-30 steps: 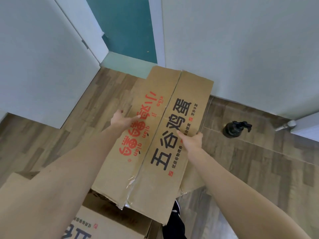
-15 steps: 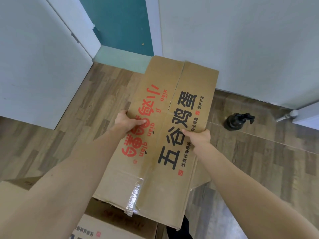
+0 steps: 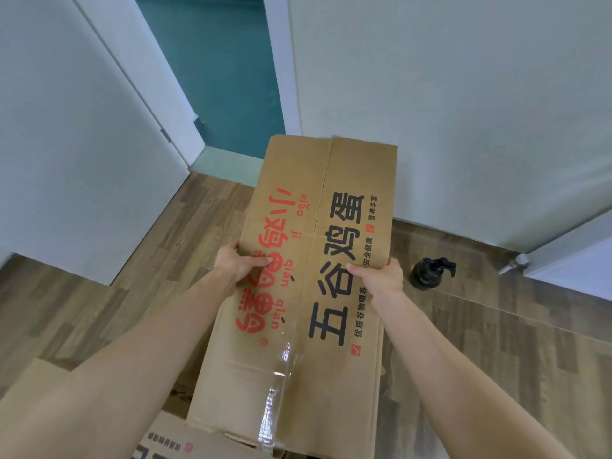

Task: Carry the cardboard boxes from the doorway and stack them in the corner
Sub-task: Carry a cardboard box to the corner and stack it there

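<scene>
I held the cardboard box (image 3: 311, 276) above the floor, left hand (image 3: 236, 266) and right hand (image 3: 381, 279) clamped on opposite side edges. Judged stiff, light; egg markings suggested fragile contents.

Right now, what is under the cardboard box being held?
Under the near end of the held cardboard box a second printed box shows, with wood floor beside it. Whatever lies beneath its middle is covered.
</scene>
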